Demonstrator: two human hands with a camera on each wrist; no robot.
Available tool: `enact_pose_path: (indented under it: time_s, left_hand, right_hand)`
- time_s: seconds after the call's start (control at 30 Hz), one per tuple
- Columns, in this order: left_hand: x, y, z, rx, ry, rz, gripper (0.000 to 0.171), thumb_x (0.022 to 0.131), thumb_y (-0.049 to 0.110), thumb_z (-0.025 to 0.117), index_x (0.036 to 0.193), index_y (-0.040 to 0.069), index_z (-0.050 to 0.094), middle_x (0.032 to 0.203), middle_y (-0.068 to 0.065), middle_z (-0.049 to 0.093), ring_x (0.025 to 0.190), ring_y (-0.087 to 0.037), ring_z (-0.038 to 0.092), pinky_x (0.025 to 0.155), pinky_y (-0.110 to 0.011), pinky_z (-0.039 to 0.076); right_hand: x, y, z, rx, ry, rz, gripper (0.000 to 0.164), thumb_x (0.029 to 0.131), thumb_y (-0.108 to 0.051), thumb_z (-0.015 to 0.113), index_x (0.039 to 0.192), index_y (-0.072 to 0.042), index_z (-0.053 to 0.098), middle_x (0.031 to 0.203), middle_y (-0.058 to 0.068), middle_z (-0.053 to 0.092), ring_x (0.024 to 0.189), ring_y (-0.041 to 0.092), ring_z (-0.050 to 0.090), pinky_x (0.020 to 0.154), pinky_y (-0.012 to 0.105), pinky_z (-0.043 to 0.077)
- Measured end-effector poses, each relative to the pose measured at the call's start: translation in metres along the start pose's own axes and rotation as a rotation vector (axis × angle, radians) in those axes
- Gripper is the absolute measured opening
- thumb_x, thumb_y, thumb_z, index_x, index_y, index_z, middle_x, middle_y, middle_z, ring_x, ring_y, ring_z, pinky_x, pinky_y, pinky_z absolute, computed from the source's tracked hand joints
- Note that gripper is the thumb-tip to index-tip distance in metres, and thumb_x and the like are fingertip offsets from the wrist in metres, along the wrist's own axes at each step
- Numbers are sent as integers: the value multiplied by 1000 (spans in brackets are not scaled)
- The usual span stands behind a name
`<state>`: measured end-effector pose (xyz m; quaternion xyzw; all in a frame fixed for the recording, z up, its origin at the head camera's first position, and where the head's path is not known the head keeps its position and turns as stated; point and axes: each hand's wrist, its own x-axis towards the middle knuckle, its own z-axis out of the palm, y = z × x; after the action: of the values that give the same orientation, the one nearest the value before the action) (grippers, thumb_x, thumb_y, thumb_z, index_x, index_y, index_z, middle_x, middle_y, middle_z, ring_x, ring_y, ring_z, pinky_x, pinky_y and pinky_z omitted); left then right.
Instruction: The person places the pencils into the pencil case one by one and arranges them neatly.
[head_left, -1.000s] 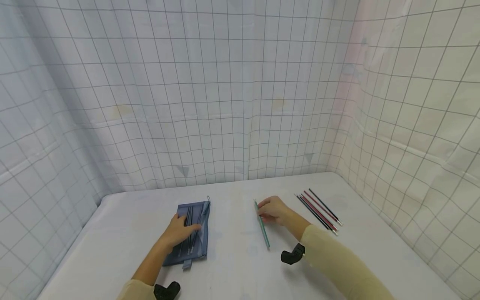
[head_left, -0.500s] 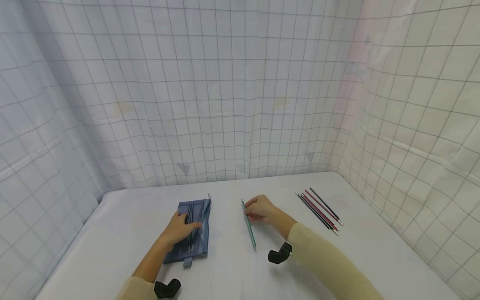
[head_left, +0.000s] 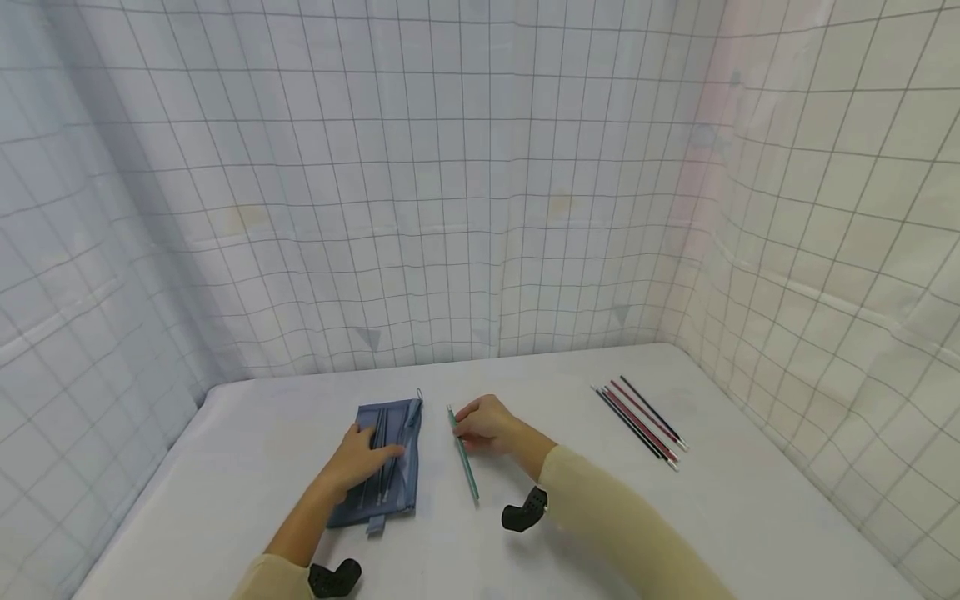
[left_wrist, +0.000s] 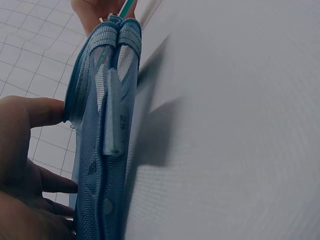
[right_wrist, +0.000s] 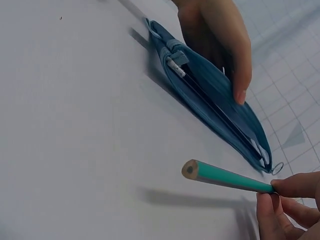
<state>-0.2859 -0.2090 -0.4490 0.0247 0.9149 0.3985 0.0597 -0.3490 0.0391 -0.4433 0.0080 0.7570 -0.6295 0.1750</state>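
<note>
A blue mesh zip pencil case (head_left: 406, 487) lies on the white table, several dark pencils showing through it. My left hand (head_left: 357, 462) rests across it, thumb near the zip edge. Between thumb and fingers, my right hand (head_left: 487, 423) pinches a green pencil (head_left: 467, 468) just right of the case. In the right wrist view the case's mouth gapes, and a white-tipped pencil (right_wrist: 176, 68) lies inside. The green pencil's blunt, unsharpened end (right_wrist: 190, 170) faces that camera. The left thumb touches the zip (left_wrist: 75, 100) in the left wrist view.
Several black and red pencils (head_left: 637, 425) with white ends lie side by side on the right of the table. Grid-patterned white curtains (head_left: 465, 208) stand behind and at both sides. A small cord loop (right_wrist: 278, 168) sticks out from the case's far end.
My right hand has carried the green pencil leftward, closer to the pencil case. My left hand and the case have stayed in place, as have the black and red pencils.
</note>
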Motion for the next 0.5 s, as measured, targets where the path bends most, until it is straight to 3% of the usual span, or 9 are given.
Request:
enact_pose_path:
  time_s: [0.2, 0.5]
  left_hand:
    - [2, -1, 1, 9, 8, -11, 89, 100, 39, 64, 150, -22, 25, 157, -47, 4, 144, -65, 10, 111, -74, 25]
    - [2, 4, 2, 13, 11, -16, 89, 100, 39, 64, 150, -23, 25, 157, -47, 5, 144, -64, 12, 111, -73, 24]
  right_hand:
    - [5, -2, 21, 5, -23, -11, 16, 87, 8, 76, 102, 4, 74, 84, 10, 65, 62, 13, 58, 48, 20, 51]
    - [10, -11, 45, -10, 16, -11, 17, 86, 9, 77, 102, 4, 75, 80, 7, 66, 58, 10, 57, 48, 18, 49]
